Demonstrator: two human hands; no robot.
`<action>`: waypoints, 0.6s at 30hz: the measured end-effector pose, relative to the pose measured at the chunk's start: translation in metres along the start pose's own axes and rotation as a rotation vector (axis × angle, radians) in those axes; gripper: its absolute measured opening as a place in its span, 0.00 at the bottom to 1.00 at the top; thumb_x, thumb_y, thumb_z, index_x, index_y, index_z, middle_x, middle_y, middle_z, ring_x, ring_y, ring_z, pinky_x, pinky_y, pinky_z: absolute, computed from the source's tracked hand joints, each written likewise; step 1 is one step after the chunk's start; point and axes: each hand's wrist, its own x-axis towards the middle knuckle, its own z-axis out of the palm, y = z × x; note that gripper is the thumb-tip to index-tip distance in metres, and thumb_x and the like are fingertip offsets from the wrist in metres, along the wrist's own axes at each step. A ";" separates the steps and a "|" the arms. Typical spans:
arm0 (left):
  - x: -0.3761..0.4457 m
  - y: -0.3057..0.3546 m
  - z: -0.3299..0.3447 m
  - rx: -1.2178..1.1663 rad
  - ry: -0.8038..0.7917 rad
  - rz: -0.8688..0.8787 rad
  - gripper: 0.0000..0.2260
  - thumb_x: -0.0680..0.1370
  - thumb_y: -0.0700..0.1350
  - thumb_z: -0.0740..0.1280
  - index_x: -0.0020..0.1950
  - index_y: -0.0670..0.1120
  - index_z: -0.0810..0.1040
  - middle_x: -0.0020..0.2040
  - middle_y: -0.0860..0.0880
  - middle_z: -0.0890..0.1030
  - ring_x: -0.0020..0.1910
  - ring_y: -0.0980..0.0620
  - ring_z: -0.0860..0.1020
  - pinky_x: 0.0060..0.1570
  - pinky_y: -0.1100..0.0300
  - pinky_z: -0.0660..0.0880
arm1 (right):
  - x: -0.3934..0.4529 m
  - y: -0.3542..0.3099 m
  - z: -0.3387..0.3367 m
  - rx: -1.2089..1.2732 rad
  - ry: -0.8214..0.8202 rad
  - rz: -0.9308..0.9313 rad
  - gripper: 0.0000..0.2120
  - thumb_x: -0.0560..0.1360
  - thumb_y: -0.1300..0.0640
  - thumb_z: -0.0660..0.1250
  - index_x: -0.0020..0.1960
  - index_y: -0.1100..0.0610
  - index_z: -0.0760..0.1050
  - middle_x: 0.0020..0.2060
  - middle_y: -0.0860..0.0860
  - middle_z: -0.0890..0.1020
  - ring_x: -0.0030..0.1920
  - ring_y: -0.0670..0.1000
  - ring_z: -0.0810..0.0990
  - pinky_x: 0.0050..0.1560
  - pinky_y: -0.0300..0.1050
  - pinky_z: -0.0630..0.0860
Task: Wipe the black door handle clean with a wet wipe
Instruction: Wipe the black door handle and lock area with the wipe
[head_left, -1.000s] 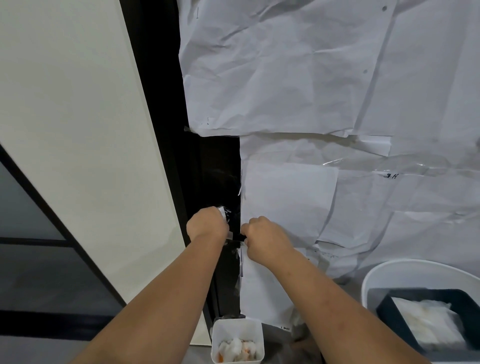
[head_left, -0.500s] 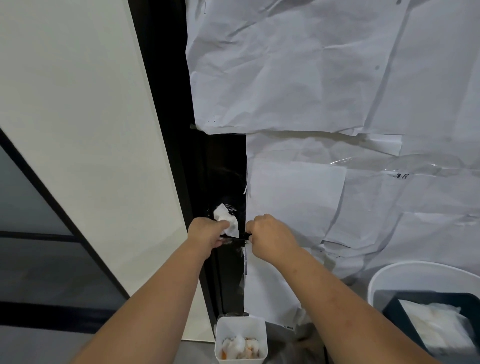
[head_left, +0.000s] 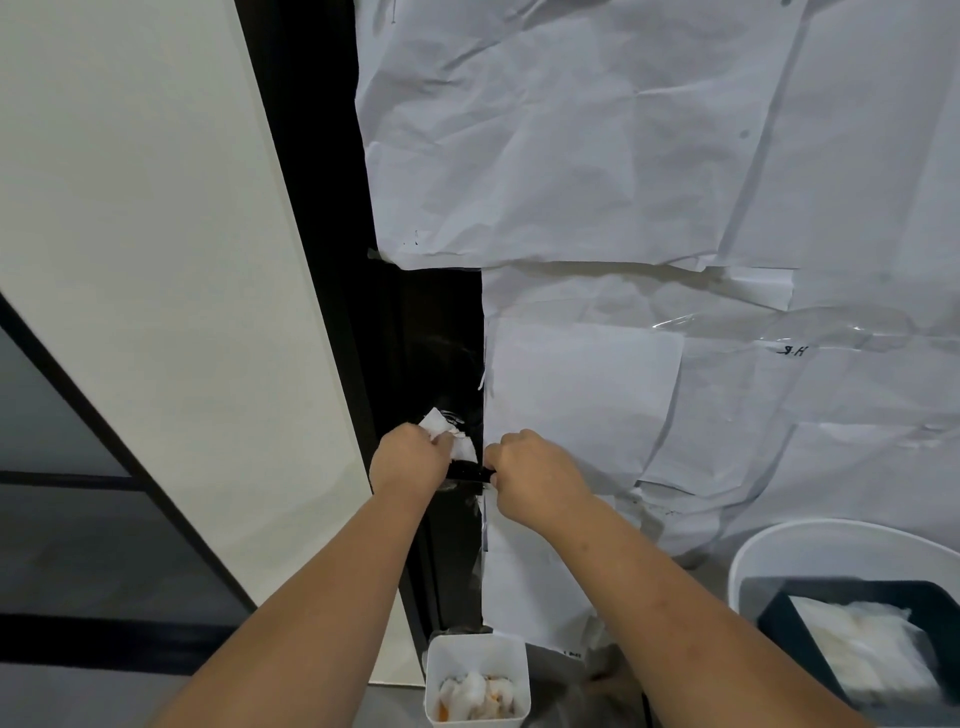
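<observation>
Two hands are up at the door, both mine, seen from the head camera looking down along my forearms. My left hand (head_left: 410, 460) is clenched around a crumpled white wet wipe (head_left: 451, 436), which bulges out above my knuckles and shows a faint orange smear; the wipe sits against the inner end of the black door handle (head_left: 470, 472), where the handle meets the door. My right hand (head_left: 535, 475) is closed over the other end of the handle, fingers curled round it, so only a short dark stretch of the bar shows between my two fists. The handle lies roughly level, on the bare strip of black door (head_left: 441, 332) left uncovered between the frame and the sheets.

White paper sheets (head_left: 597, 156), creased and overlapping, cover the rest of the door to the right, with clear tape glinting across some of them. A cream wall panel (head_left: 156, 234) runs down the left side.

Below my arms, a small white square tub (head_left: 477, 649) holds wadded wipes stained orange. At the lower right a round white bucket (head_left: 769, 545) holds a dark tray (head_left: 779, 618) with a pack of white wipes (head_left: 862, 654) lying in it, well apart from the handle.
</observation>
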 end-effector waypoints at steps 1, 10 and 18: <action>0.002 -0.005 0.002 -0.129 -0.015 -0.023 0.19 0.75 0.49 0.66 0.28 0.42 0.67 0.26 0.47 0.69 0.27 0.47 0.72 0.26 0.56 0.70 | 0.000 0.000 0.000 0.003 -0.002 0.000 0.09 0.74 0.61 0.63 0.53 0.58 0.76 0.47 0.55 0.77 0.51 0.55 0.74 0.38 0.45 0.64; -0.009 -0.006 0.001 -1.322 -0.408 -0.668 0.10 0.81 0.46 0.63 0.59 0.45 0.77 0.49 0.42 0.85 0.43 0.46 0.83 0.41 0.54 0.80 | 0.000 -0.002 -0.003 0.029 -0.013 0.010 0.07 0.74 0.61 0.63 0.51 0.59 0.75 0.47 0.55 0.77 0.51 0.56 0.73 0.38 0.46 0.63; -0.009 -0.005 0.003 -1.278 -0.493 -0.647 0.14 0.78 0.48 0.68 0.62 0.47 0.76 0.50 0.46 0.84 0.46 0.50 0.81 0.40 0.59 0.74 | 0.000 0.000 -0.003 0.029 -0.008 0.001 0.07 0.74 0.60 0.64 0.52 0.59 0.76 0.46 0.55 0.77 0.50 0.56 0.74 0.38 0.47 0.65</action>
